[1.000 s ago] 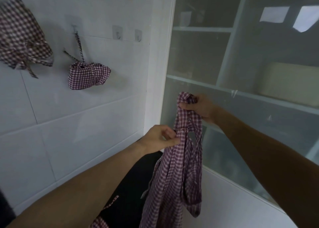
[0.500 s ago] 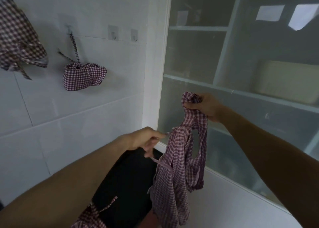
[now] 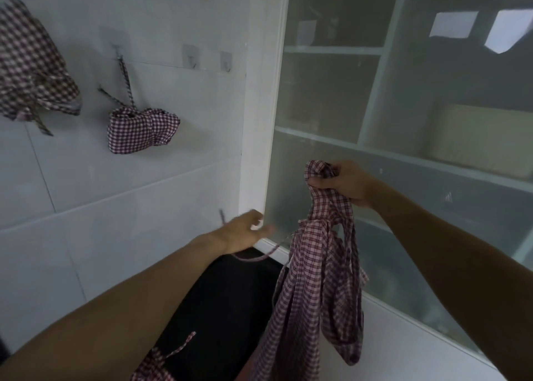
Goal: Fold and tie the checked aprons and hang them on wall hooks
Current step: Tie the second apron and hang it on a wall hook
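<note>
My right grip (image 3: 343,183) clenches the limp, light checked apron (image 3: 314,294) by its bunched top before the cabinet; left grip (image 3: 245,232) released, strap (image 3: 259,256) trailing, likely best pinched there.

Soft checked cloth apron (image 3: 314,288), glossy tiled wall (image 3: 115,207), frosted glass cabinet door (image 3: 331,92)

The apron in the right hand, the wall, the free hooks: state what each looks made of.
Apron: thin woven cloth, likely cotton, matte; it drapes limply and bunches in the right hand. Wall: glazed white tile, judging by the grout lines and soft sheen. Free hooks: seemingly clear plastic adhesive pads with small metal hooks; too blurred to be sure.
</note>
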Demonstrator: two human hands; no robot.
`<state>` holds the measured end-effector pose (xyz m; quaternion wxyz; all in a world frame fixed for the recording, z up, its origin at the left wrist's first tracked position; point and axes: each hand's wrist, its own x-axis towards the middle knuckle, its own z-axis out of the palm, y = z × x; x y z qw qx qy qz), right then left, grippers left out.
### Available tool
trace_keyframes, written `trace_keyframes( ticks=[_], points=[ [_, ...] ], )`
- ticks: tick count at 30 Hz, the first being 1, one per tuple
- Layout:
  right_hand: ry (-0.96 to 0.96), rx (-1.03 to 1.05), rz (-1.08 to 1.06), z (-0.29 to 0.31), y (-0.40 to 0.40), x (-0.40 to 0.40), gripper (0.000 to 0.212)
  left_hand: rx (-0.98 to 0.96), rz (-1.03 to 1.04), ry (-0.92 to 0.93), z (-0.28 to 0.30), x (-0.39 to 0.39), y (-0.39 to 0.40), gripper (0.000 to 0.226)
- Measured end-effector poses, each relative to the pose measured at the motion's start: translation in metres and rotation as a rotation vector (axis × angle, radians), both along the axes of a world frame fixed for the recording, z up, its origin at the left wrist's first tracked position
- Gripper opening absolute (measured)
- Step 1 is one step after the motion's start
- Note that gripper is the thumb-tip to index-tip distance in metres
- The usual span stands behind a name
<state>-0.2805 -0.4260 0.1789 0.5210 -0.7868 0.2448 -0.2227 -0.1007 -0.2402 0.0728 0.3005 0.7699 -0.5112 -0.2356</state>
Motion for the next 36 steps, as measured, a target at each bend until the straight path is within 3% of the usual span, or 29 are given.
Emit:
trace_keyframes(
  ticks=[3, 5, 7, 9, 11, 15, 19, 24, 27, 31, 33, 36],
  points=[
    [0.03, -0.021, 0.025, -0.001, 0.005, 0.007, 0.037, -0.044, -0.214, 0.19, 0.01, -0.039, -0.011, 0.081],
    [0.059, -0.054, 0.04, 0.0, 0.007, 0.009, 0.06, -0.09, -0.278, 0.263, 0.012, -0.055, -0.021, 0.064],
    [0.064, -0.059, 0.053, 0.002, 0.009, 0.008, 0.067, -0.16, -0.278, 0.316, 0.011, -0.058, -0.031, 0.051],
    [0.049, -0.064, 0.039, 0.003, 0.008, 0.006, 0.068, -0.265, -0.215, 0.249, 0.006, -0.053, -0.04, 0.03],
    [0.01, -0.083, -0.007, 0.002, 0.003, 0.001, 0.065, -0.332, -0.158, 0.145, 0.003, -0.046, -0.044, 0.02],
    [-0.061, -0.089, -0.134, -0.005, -0.005, -0.008, 0.025, -0.279, -0.074, -0.003, 0.011, -0.034, -0.043, 0.027],
    [-0.057, -0.065, -0.212, -0.016, -0.012, -0.011, 0.025, -0.209, -0.058, 0.114, 0.025, -0.027, -0.038, 0.024],
    [0.22, -0.439, -0.442, -0.036, -0.02, 0.001, 0.07, -0.077, -0.066, 0.312, 0.027, -0.03, -0.031, 0.026],
    [0.14, -0.607, -0.239, -0.031, 0.014, 0.003, 0.063, 0.005, -0.091, 0.371, 0.027, -0.036, -0.029, 0.016],
    [0.566, -0.543, 0.325, -0.023, 0.048, 0.002, 0.052, 0.05, -0.128, 0.373, 0.03, -0.039, -0.03, 0.01],
    [0.644, -0.514, 0.372, -0.026, 0.047, 0.002, 0.046, 0.058, -0.165, 0.353, 0.032, -0.037, -0.028, 0.014],
    [0.603, -0.457, 0.384, -0.027, 0.042, -0.001, 0.031, 0.076, -0.207, 0.256, 0.037, -0.036, -0.024, 0.027]
  ],
)
